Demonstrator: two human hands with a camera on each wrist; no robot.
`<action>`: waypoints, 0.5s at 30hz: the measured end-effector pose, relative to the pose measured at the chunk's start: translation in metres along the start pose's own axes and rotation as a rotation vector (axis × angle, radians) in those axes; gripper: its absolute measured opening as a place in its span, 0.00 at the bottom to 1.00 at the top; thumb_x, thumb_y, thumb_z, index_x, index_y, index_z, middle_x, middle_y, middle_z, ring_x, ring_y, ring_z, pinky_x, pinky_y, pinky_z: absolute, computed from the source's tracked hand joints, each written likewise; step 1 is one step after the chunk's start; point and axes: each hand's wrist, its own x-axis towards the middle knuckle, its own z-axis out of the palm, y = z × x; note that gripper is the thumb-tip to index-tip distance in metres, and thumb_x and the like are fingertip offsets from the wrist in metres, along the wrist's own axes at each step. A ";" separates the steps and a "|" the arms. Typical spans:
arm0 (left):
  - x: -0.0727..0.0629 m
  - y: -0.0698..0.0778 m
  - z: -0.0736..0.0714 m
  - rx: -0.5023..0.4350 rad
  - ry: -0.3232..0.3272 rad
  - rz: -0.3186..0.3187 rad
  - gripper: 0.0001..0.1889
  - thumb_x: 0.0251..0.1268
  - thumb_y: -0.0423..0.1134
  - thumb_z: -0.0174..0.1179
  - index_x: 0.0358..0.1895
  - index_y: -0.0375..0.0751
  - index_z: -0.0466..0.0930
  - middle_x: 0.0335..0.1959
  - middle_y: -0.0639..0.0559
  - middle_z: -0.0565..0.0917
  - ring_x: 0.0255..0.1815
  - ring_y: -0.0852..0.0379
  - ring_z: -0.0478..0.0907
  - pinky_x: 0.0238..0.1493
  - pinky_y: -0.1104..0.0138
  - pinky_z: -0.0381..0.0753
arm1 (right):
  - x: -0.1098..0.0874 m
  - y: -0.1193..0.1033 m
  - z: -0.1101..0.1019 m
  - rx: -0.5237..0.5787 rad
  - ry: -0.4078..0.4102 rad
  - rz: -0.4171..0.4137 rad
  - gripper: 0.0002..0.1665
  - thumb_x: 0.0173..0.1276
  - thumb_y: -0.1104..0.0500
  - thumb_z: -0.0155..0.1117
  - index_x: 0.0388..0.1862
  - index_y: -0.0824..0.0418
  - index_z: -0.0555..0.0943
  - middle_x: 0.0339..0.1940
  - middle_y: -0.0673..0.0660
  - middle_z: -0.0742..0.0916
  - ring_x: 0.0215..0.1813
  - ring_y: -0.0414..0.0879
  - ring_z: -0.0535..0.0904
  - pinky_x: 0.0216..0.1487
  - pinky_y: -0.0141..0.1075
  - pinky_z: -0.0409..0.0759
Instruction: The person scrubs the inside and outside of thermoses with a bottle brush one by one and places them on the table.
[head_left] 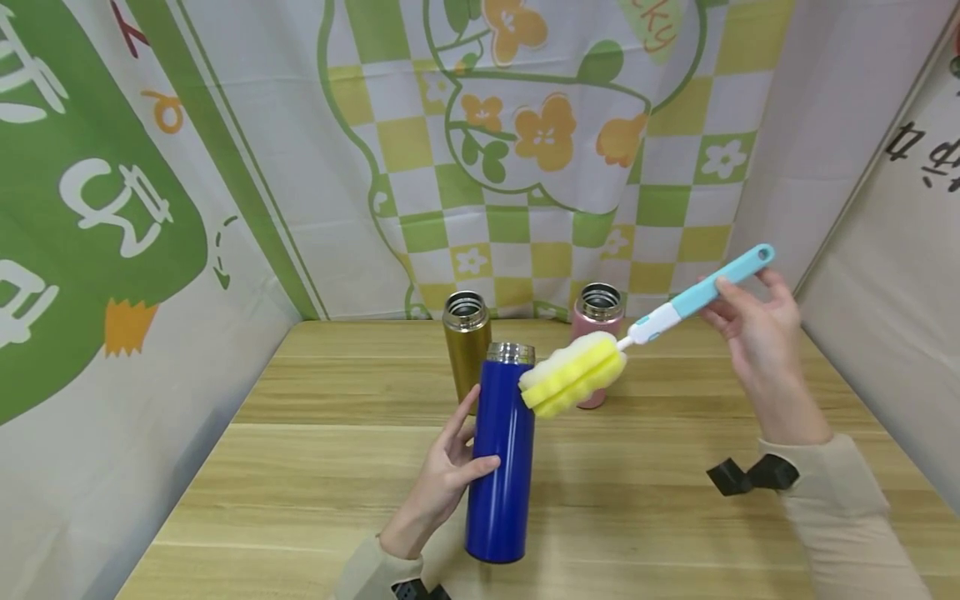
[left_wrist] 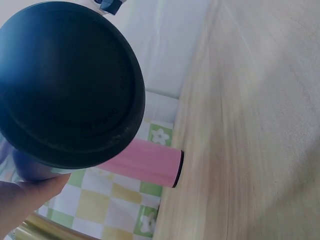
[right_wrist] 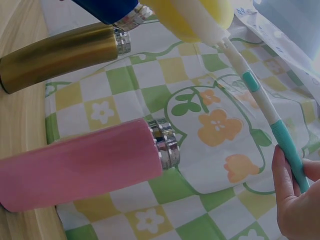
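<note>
My left hand (head_left: 446, 471) grips a blue flask (head_left: 501, 467) around its side, fingers behind and thumb across the front. The flask stands nearly upright with a bare steel neck; in the left wrist view its dark round base (left_wrist: 70, 85) shows, lifted off the table. My right hand (head_left: 761, 342) pinches the turquoise handle of a bottle brush (head_left: 705, 292) near its end. The brush slants down to the left, its yellow and white sponge head (head_left: 573, 373) overlapping the flask's upper right side in the head view, below the rim.
Behind the blue flask stand a gold flask (head_left: 467, 350) and a pink flask (right_wrist: 85, 167), both lidless and upright on the wooden table (head_left: 337, 475). A patterned cloth (head_left: 540, 167) hangs along the table's back edge, with more cloth at both sides.
</note>
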 end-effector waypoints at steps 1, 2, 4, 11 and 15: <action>0.000 0.000 0.000 0.003 0.003 -0.001 0.44 0.53 0.31 0.60 0.70 0.52 0.42 0.57 0.34 0.60 0.54 0.48 0.68 0.50 0.55 0.69 | -0.001 0.001 0.000 -0.007 -0.005 0.003 0.28 0.53 0.75 0.60 0.51 0.64 0.60 0.29 0.63 0.82 0.30 0.52 0.82 0.34 0.38 0.79; 0.001 0.001 0.001 0.004 0.005 0.001 0.44 0.53 0.31 0.60 0.70 0.52 0.42 0.57 0.35 0.60 0.53 0.49 0.68 0.50 0.55 0.70 | -0.001 0.002 -0.001 -0.015 -0.009 0.006 0.27 0.53 0.75 0.60 0.50 0.64 0.61 0.28 0.63 0.83 0.29 0.52 0.82 0.34 0.38 0.79; 0.002 0.001 0.001 0.004 0.011 0.006 0.44 0.53 0.31 0.60 0.70 0.51 0.42 0.56 0.35 0.61 0.52 0.49 0.69 0.50 0.55 0.70 | -0.003 0.005 -0.001 -0.028 -0.018 0.015 0.26 0.54 0.74 0.59 0.49 0.64 0.61 0.27 0.63 0.83 0.29 0.51 0.82 0.34 0.38 0.79; 0.007 0.004 0.002 -0.028 0.052 0.020 0.44 0.53 0.28 0.58 0.70 0.51 0.41 0.55 0.38 0.62 0.51 0.51 0.71 0.51 0.56 0.69 | -0.009 0.014 -0.005 -0.062 -0.057 0.085 0.28 0.56 0.74 0.57 0.51 0.62 0.57 0.28 0.62 0.84 0.29 0.50 0.82 0.35 0.37 0.79; 0.009 0.005 0.002 -0.039 0.070 0.026 0.44 0.53 0.27 0.57 0.69 0.51 0.42 0.58 0.35 0.59 0.53 0.50 0.69 0.51 0.55 0.69 | -0.013 0.019 -0.007 -0.125 -0.077 0.119 0.28 0.57 0.72 0.58 0.52 0.61 0.57 0.29 0.60 0.85 0.30 0.48 0.82 0.36 0.36 0.79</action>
